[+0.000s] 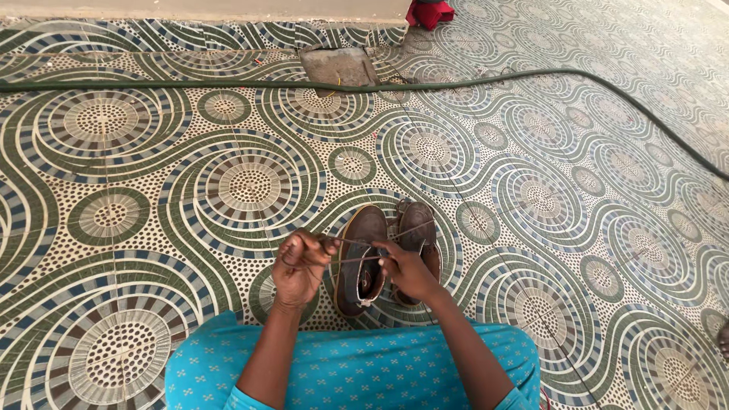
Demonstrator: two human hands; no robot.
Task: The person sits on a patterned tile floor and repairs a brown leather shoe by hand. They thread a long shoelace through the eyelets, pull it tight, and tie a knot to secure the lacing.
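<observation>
Both hands pinch one brown shoelace (357, 259) taut between them: left hand (300, 266) at 9 o'clock, right hand (406, 269) at 3, above the brown shoes (363, 258) pointing toward 12.

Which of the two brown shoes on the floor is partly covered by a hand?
The right shoe: the right hand hides its heel end. The left shoe lies in the gap between the hands, showing almost whole.

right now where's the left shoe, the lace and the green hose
left shoe (363, 258), head view, on its brown upper
lace (357, 260), head view, taut stretch between the hands
green hose (228, 86), head view, on its straight run across the floor
</observation>
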